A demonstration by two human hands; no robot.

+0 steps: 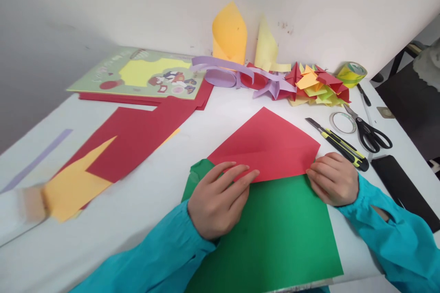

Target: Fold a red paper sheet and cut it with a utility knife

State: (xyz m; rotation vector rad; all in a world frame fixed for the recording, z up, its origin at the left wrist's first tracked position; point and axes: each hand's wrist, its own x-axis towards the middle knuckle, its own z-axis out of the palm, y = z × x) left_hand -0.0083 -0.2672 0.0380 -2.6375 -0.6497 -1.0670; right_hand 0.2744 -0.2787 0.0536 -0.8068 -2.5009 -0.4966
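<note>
A sheet of red paper (pixel 264 139) with its point away from me lies partly over a green sheet (pixel 282 233). A faint line crosses it near its lower edge. My left hand (pixel 220 201) rests on that lower edge, its fingers stretched out and slightly apart; the thumb is hidden. At the right corner, my right hand (pixel 332 178) has its fingers curled together and closed on the red paper. Its thumb is also out of sight.
Right of the red paper lie a utility knife (pixel 338 144), tape roll (pixel 343 122), scissors (pixel 369 132) and black flat object (pixel 405 187). Dark red sheets (pixel 137 142), yellow-orange paper (pixel 79 185) and a printed pad (pixel 103 73) are left. Folded paper shapes (pixel 316 84) line the wall.
</note>
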